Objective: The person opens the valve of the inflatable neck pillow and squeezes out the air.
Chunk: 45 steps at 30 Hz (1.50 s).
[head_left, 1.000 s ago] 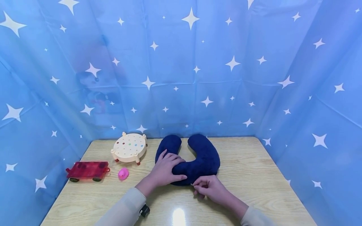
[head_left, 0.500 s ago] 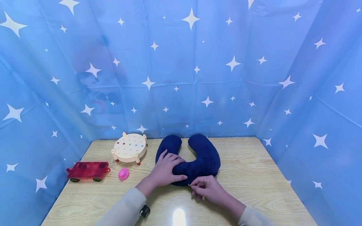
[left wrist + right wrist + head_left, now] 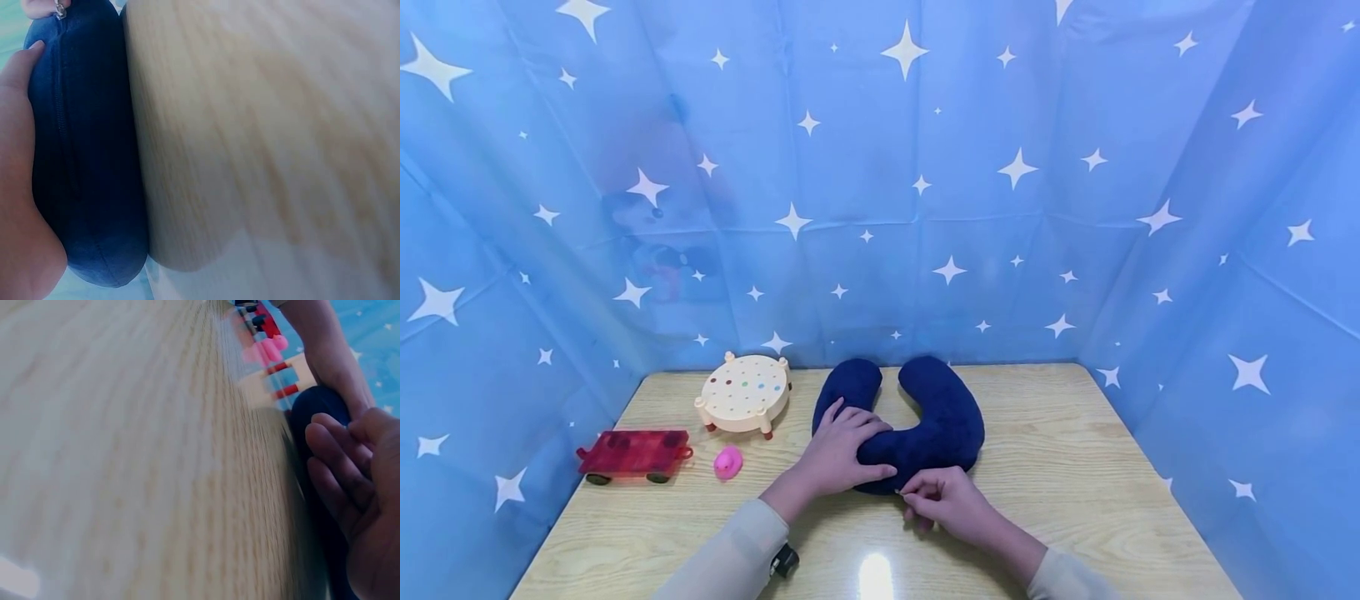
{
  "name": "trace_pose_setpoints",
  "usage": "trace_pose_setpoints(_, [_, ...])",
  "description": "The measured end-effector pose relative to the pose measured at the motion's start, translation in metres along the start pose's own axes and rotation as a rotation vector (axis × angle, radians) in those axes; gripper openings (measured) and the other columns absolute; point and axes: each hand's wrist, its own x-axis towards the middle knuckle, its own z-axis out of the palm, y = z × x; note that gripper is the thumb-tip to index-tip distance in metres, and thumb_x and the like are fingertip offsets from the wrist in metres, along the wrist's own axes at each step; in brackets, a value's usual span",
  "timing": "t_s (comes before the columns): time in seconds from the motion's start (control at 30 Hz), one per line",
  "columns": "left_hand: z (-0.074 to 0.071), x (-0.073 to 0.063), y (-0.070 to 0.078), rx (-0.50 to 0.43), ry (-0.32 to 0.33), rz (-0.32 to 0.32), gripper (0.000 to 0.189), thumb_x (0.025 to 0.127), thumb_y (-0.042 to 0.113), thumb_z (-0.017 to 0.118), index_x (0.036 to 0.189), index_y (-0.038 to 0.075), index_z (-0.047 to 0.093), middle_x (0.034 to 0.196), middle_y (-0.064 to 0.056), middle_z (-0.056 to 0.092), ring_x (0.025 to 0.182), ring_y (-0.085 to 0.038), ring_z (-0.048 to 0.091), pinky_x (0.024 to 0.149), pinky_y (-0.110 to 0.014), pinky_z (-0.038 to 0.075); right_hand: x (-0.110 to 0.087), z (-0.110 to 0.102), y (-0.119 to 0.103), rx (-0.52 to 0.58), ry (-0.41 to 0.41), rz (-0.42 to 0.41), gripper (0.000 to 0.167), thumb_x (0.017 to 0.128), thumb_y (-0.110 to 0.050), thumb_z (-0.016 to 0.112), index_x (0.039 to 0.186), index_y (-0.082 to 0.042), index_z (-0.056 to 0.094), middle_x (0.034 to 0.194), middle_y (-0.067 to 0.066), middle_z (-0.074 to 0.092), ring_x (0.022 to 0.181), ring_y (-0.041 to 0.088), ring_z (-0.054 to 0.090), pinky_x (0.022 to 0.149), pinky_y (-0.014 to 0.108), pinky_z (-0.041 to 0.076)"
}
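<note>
A dark blue U-shaped neck pillow (image 3: 928, 442) lies on the table, its two ends pointing to the back. My left hand (image 3: 844, 450) rests on the pillow's front left part with fingers spread and thumb along the front side. At the front edge my right hand (image 3: 946, 502) pinches a small metal zipper pull (image 3: 60, 10). The left wrist view shows the zipper (image 3: 60, 112) running along the pillow's side. In the right wrist view, the curled fingers (image 3: 340, 459) hide the pull.
Left of the pillow stands a cream round toy piece with short legs (image 3: 745, 392). A small pink toy (image 3: 727, 462) and a translucent red toy wagon base (image 3: 636, 454) are farther left. Starry blue curtains (image 3: 880, 167) enclose the wooden table (image 3: 1060, 467).
My right hand has slid a little to the left along the pillow's front edge with the zipper pull. The left hand and the pillow have stayed in place.
</note>
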Motion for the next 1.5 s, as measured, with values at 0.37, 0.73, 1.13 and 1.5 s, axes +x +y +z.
trace_pose_setpoints(0.37, [0.0, -0.001, 0.001, -0.002, -0.001, -0.004, 0.068, 0.096, 0.078, 0.067, 0.145, 0.03, 0.071, 0.141, 0.005, 0.068, 0.145, -0.021, 0.051, 0.134, -0.061, 0.011, 0.0, 0.004, -0.003, 0.014, 0.004, 0.022, 0.013, 0.108, -0.008, 0.071, 0.11, 0.003, 0.078, 0.087, 0.014, 0.081, 0.064, 0.024, 0.076, 0.062, 0.032, 0.064])
trace_pose_setpoints(0.73, [0.0, 0.001, -0.001, 0.011, 0.018, 0.008, 0.068, 0.095, 0.077, 0.069, 0.143, 0.029, 0.072, 0.139, 0.006, 0.07, 0.143, -0.021, 0.053, 0.133, -0.063, 0.015, 0.001, 0.006, -0.006, -0.01, 0.005, 0.002, 0.012, 0.108, -0.007, 0.071, 0.11, 0.001, 0.079, 0.088, 0.012, 0.082, 0.065, 0.025, 0.077, 0.058, 0.028, 0.06])
trace_pose_setpoints(1.13, [-0.001, 0.001, -0.002, -0.055, -0.002, 0.001, 0.068, 0.096, 0.075, 0.071, 0.145, 0.028, 0.07, 0.142, 0.005, 0.068, 0.146, -0.021, 0.05, 0.134, -0.062, 0.009, 0.001, 0.009, -0.006, 0.018, 0.012, -0.023, 0.015, 0.109, -0.008, 0.069, 0.109, 0.006, 0.077, 0.086, 0.015, 0.081, 0.061, 0.023, 0.074, 0.057, 0.029, 0.061])
trace_pose_setpoints(1.5, [0.001, 0.001, -0.001, -0.093, -0.019, 0.002, 0.067, 0.097, 0.072, 0.073, 0.146, 0.027, 0.069, 0.143, 0.004, 0.066, 0.147, -0.022, 0.049, 0.133, -0.063, 0.006, 0.005, 0.027, -0.006, 0.0, 0.031, -0.011, 0.014, 0.11, -0.008, 0.068, 0.111, 0.004, 0.076, 0.086, 0.014, 0.08, 0.063, 0.018, 0.073, 0.06, 0.032, 0.063])
